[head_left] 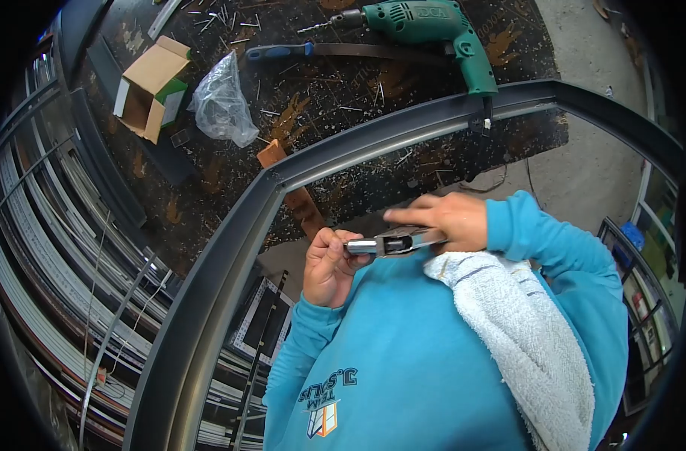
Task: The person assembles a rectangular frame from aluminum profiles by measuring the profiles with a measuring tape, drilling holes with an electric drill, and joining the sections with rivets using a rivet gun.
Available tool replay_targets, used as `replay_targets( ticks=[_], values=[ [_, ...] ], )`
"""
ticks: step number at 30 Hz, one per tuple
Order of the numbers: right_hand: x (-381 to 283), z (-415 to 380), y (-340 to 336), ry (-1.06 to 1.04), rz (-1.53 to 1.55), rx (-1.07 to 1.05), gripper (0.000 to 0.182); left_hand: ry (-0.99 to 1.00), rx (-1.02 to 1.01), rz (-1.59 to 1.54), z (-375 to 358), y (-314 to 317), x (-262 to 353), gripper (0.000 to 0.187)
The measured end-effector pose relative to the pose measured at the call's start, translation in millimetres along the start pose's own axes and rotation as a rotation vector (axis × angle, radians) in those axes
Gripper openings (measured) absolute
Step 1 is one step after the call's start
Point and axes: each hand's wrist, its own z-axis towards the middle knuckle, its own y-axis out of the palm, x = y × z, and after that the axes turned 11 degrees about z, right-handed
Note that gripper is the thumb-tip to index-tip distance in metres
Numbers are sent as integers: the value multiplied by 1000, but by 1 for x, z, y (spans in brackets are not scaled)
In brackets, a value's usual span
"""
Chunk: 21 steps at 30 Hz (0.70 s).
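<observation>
A silver hand riveter [394, 243] is held level in front of my chest, between my two hands. The fingertips of my left hand [326, 269] are closed around its shiny cylindrical nose end. Any small piece inside that pinch is hidden. At the other end, my right hand [460, 219] lies over the tool's handles. Its index finger stretches out above the tool and is slightly smeared, while its lower fingers are out of sight behind the handle. Just beyond both hands runs a dark metal frame [392, 143].
On the dark worktable [320, 90] lie a green drill [422, 21], a blue-handled tool [279, 51], a plastic bag [224, 105], an open cardboard box [156, 74] and scattered metal pins. A wooden block [271, 153] touches the frame. Long profiles [65, 248] fill a rack at left. A white towel [523, 323] hangs over me.
</observation>
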Motion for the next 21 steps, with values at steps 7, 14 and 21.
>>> replay_targets(
  ticks=[7,14,21],
  values=[
    [16,50,29,38,491,33,30,112,378,636,-10,-45,30,13],
    [23,116,40,115,774,146,33,824,71,1783,56,-77,108,62],
    [24,131,50,260,842,194,41,840,-133,1502,91,-125,102,65]
  ],
)
